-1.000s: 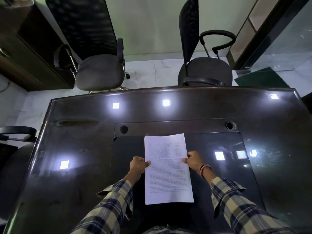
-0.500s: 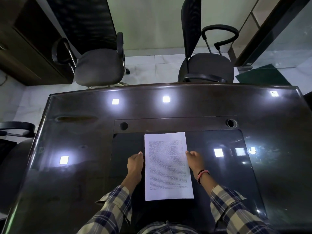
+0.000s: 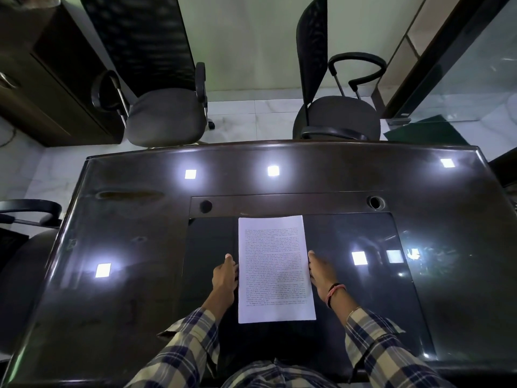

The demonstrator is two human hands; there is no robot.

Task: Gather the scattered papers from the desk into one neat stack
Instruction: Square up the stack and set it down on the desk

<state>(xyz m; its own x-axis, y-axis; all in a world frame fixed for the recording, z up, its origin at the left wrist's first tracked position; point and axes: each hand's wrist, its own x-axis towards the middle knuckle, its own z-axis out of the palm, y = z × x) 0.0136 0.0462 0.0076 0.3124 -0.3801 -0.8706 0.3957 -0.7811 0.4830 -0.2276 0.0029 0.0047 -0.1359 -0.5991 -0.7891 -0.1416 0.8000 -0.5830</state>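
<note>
Both hands flat against the stack's long edges, fingers straight, gripping nothing.

Head view: left hand (image 3: 223, 277) and right hand (image 3: 321, 271) press inward on the paper stack (image 3: 275, 268), near-centre on the desk (image 3: 134, 289), probably to square its sides. Half a second earlier, the hands were looser and more curled; the stack has not moved.

two office chairs (image 3: 165, 119) (image 3: 337, 119) stand beyond the far edge; a dark cabinet (image 3: 42, 79) at far left.
</note>
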